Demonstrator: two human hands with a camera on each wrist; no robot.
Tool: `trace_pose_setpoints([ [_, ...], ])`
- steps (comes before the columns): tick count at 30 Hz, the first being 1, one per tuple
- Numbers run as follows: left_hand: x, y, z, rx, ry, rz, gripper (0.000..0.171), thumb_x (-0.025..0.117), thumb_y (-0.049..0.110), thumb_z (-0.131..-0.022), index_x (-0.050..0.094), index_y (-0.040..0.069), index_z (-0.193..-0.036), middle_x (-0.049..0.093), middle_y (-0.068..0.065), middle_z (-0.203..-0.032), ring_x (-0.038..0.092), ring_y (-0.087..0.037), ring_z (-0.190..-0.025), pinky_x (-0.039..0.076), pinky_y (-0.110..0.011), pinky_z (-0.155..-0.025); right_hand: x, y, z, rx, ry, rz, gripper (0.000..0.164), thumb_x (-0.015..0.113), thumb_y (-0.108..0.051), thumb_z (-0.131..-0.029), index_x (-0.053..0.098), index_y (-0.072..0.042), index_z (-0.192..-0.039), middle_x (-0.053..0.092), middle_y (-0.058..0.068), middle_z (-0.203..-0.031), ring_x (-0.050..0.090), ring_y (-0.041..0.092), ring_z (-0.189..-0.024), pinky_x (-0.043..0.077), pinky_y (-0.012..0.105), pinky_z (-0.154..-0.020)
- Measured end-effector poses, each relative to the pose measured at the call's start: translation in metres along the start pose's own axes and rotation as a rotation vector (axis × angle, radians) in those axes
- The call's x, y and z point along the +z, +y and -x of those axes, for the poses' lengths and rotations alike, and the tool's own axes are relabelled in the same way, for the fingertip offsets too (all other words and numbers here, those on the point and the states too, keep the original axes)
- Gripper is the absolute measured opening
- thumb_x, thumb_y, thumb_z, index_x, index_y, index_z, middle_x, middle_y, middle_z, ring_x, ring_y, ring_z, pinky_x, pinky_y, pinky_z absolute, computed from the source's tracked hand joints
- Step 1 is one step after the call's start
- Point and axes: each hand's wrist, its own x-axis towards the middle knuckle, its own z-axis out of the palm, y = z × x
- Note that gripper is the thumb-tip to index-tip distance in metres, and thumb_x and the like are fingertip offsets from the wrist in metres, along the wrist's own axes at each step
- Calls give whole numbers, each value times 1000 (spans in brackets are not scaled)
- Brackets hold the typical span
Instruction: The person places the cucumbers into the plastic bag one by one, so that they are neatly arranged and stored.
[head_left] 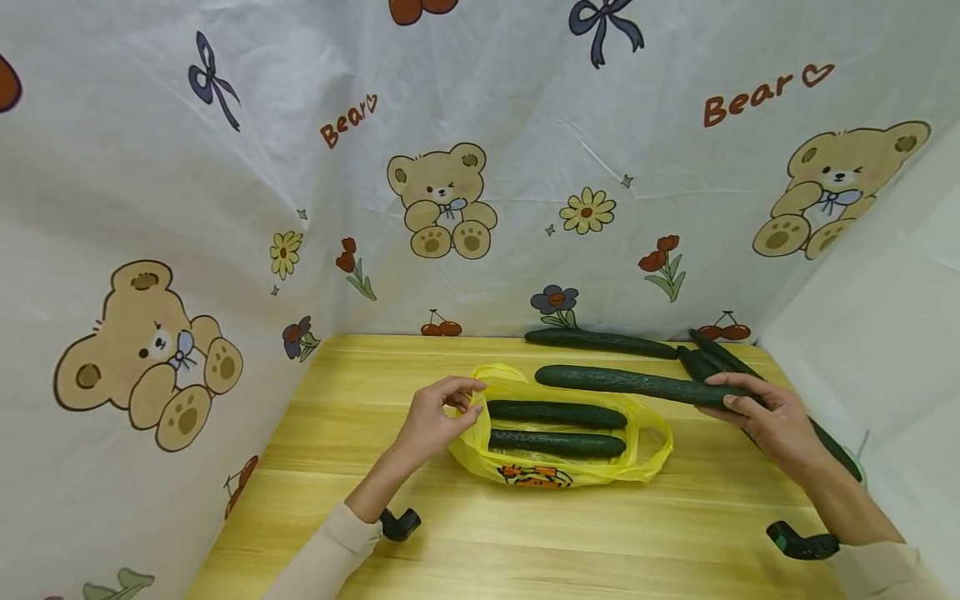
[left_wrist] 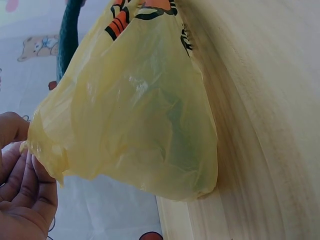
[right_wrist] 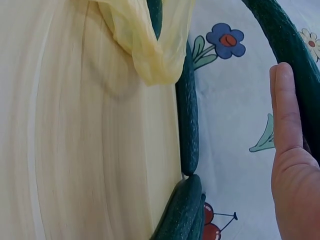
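A yellow plastic bag (head_left: 468, 454) with an orange-and-black print lies on the table, its mouth facing up. Two dark green cucumbers (head_left: 557, 443) lie side by side inside it. My left hand (head_left: 437, 415) pinches the bag's left rim between thumb and fingers; the left wrist view shows the thin plastic (left_wrist: 100, 125) gathered at the fingertips. In my right hand (head_left: 772, 417) is another long cucumber (head_left: 630, 382), gripped near its right end. Its far end points left and overlaps the bag's back edge in the head view.
One cucumber (head_left: 600, 342) lies along the table's back edge. Several more cucumbers (head_left: 701, 364) are piled at the back right, partly behind my right hand. A bear-print cloth (head_left: 510, 283) stands behind and to the left of the wooden table (head_left: 360, 367). A white panel rises on the right.
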Motion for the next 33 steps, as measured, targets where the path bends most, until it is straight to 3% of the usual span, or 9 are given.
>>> trace_pose_setpoints([
  [8,-1,0,0,-6,-1,3,30,81,13,-97,77,11,-127,76,2,-104,68,-6,-86,65,-36,-82,7,-2,1,-24,-23,-43,35,35,15,-110,58,17,-136,52,9,-142,76,17,-119,63,33,-98],
  [16,-1,0,0,-6,7,2,30,82,13,-97,78,18,-126,76,3,-104,68,-5,-86,64,-35,-81,10,4,-1,-5,-48,-12,38,36,14,-110,62,11,-138,60,8,-140,77,17,-118,63,33,-99],
  [20,-2,-1,0,-6,10,4,30,82,13,-96,78,22,-125,76,4,-103,69,-5,-86,64,-37,-81,16,7,-4,48,-46,72,35,41,11,-110,60,13,-139,62,3,-138,76,13,-118,64,32,-98],
  [26,-1,-2,0,2,5,6,31,81,12,-97,77,12,-127,77,3,-105,69,-6,-86,64,-33,-81,30,11,-14,153,-67,262,33,48,-1,-113,58,12,-141,68,-7,-133,80,13,-112,63,24,-96],
  [33,0,-2,0,-11,1,13,31,81,12,-97,77,11,-128,77,2,-106,69,-6,-87,62,-27,-82,51,23,-26,151,-114,307,32,52,-4,-113,60,12,-138,66,-4,-137,81,18,-109,63,24,-97],
])
